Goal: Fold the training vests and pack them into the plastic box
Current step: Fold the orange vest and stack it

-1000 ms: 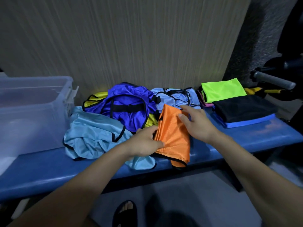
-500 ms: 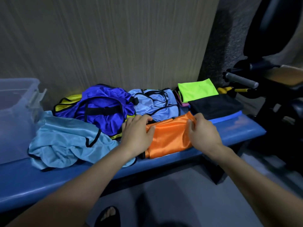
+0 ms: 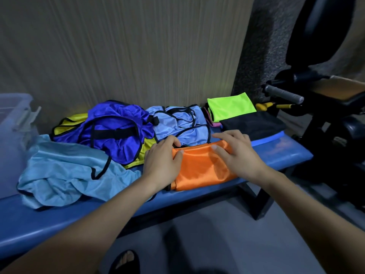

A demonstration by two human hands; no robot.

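Vest: I see the folded orange vest (image 3: pixel 199 169) lying on the blue bench (image 3: pixel 59 218).
Left hand (image 3: pixel 162 165): my fingers curl round its left edge.
Right hand (image 3: pixel 237 153): flat, pressing its top.
Box (image 3: pixel 13 135): far left on the bench.

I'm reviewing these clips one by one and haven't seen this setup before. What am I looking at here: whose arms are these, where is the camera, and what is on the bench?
There is no machine here. A person wears a wide-angle camera on the head, looking down at their own bare arms. The left hand and right hand both lie on a folded orange vest, thumbs against its top edge, on a blue bench. To the left lie unfolded vests: a light blue vest, a royal blue vest over a yellow one, and a pale blue vest. To the right sits a stack of folded vests, neon green and black showing on top. The clear plastic box stands at the far left.
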